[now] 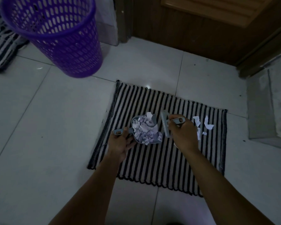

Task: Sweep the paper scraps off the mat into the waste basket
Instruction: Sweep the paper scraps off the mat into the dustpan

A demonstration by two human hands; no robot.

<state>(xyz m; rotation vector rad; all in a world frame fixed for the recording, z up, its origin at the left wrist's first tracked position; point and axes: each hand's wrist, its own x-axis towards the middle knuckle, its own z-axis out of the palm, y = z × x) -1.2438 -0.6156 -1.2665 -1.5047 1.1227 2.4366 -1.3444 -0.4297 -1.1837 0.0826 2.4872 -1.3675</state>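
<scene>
A black-and-white striped mat [161, 159] lies on the tiled floor. On it rests a small grey dustpan [135, 120] heaped with crumpled paper scraps [145, 129]. My left hand [120, 143] grips the dustpan's handle at its left end. My right hand [183, 132] holds a small grey brush [165, 125], its bristle head just right of the pan. A few white scraps [206, 124] lie loose on the mat to the right of my right hand. A purple mesh waste basket [55, 33] stands on the floor at the far left.
A wooden door [201, 30] closes off the far side beyond the mat. A second striped mat [2, 46] lies at the far left behind the basket. A grey stone step [269, 108] borders the right side. White floor tiles [47, 127] surround the mat.
</scene>
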